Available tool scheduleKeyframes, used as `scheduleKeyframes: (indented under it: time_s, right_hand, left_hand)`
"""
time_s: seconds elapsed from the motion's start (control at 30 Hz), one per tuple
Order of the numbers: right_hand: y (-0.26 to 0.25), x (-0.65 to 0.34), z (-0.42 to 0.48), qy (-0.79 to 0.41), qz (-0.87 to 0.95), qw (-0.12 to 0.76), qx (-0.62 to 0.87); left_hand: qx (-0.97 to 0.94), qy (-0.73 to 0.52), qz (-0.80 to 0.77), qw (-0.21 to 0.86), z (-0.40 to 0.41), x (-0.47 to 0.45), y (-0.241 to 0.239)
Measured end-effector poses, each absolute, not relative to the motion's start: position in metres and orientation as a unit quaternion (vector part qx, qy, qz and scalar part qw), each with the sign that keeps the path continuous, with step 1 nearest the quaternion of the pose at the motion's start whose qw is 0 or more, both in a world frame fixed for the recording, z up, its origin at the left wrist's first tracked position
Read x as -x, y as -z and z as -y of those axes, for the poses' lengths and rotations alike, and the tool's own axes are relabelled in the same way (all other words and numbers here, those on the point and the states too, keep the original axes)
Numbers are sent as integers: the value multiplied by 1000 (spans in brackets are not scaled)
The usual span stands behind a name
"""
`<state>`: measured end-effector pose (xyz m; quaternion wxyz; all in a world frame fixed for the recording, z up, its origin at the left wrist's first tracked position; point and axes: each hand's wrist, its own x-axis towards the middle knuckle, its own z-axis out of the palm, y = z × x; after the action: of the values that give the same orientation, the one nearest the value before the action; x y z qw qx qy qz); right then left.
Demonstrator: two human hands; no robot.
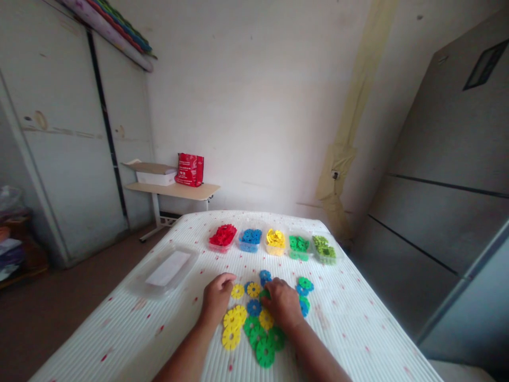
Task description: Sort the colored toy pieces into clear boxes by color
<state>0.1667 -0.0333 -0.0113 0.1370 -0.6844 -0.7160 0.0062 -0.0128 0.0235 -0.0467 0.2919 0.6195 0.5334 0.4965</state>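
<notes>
My left hand (218, 296) rests on the cloth with its fingers curled together, just left of a yellow interlocking disc (237, 291). Whatever those fingers may hold is hidden. My right hand (283, 302) is closed over a green interlocking disc (264, 294), which shows partly at its fingertips. Around the hands lie a blue disc (254, 307), another yellow disc (253, 289), overlapping yellow discs (231, 336) and a cluster of green discs (265, 351). Blue and green discs (304, 284) lie right of my right hand, and a blue disc (264, 276) sits beyond its fingers.
Along the table's far side stand clear tubs of red pieces (223, 235), blue pieces (251, 236), yellow pieces (275, 238), green pieces (299, 244) and light green pieces (324, 246). A clear plastic lid or tray (186, 265) lies left. A refrigerator (445, 212) stands right.
</notes>
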Motion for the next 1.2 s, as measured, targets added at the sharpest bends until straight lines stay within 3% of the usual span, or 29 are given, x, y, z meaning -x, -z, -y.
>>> scheduleKeyframes:
  time_s: [0.2, 0.37, 0.57, 0.87, 1.2]
  right_hand:
    - [8, -191, 24, -115, 709, 291, 632]
    - [7, -258, 22, -250, 563, 453, 644]
    - [27, -301, 23, -141, 547, 359, 743]
    - [34, -298, 16, -105, 552, 276, 780]
    - [29, -292, 18, -99, 548, 316, 768]
  left_hand:
    - [-618, -497, -533, 296, -24, 14, 48]
    - [-623, -496, -526, 297, -28, 14, 55]
    - [-625, -496, -524, 299, -29, 14, 56]
    - [-626, -493, -530, 291, -26, 13, 53]
    - [-626, -497, -526, 291, -26, 13, 53]
